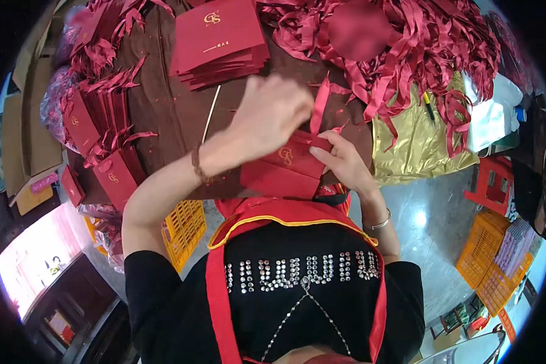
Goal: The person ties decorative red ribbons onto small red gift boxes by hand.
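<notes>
My right hand (346, 159) grips the upper right corner of a dark red paper bag (285, 170) with a gold logo, its thumb lying on the front. A red ribbon (321, 108) rises from the bag's top edge. Over the bag's upper left part, my left hand (273, 112) is blurred, with its fingers curled closed beside the ribbon. Whether thread or ribbon lies between those fingers is too smeared to make out. The bag rests near the front edge of the brown cloth-covered table (164, 115).
A stack of red bags (219, 39) lies beyond my hands. More bags with ribbons (103, 121) stand at the left. Piled red ribbons (418, 54) fill the back right, above gold sheeting (418, 142) and a yellow-black pen (429, 106). A white stick (211, 114) lies left.
</notes>
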`<state>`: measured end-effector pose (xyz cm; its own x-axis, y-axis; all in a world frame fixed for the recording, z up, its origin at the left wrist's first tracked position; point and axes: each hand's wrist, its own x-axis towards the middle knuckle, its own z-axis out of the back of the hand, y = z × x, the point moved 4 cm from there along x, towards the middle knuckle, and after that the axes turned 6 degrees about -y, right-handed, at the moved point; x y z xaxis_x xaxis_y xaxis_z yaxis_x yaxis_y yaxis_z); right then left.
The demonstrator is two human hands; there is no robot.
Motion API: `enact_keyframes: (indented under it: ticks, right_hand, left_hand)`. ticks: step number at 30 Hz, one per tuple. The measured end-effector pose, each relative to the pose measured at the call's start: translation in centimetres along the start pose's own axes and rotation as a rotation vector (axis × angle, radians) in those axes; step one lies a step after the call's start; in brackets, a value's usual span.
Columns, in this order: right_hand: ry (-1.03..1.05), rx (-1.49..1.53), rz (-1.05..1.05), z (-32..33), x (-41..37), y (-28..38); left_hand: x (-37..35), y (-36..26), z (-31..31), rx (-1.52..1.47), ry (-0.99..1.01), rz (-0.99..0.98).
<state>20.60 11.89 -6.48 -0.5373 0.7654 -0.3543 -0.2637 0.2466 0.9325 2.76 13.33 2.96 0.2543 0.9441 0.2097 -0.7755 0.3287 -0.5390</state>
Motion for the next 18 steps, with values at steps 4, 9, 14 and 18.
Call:
enact_keyframes:
  ticks: [4,9,14,18]
  right_hand:
    - [-0.032,-0.134,0.075,-0.3,0.0,1.5]
    - [-0.043,-0.243,0.11,-0.1,0.1,2.0]
    - [-0.075,-0.242,0.102,-0.8,-0.3,2.2]
    - [-0.029,0.021,0.001,-0.6,0.2,1.8]
  left_hand:
    - [-4.3,-0.6,-3.0,0.076,-0.029,-0.104]
    - [-4.8,0.1,-3.8,0.014,-0.135,-0.057]
    - [-4.7,0.1,-3.9,0.014,-0.108,-0.136]
    - [-4.8,0.4,-4.1,-0.048,-0.043,-0.123]
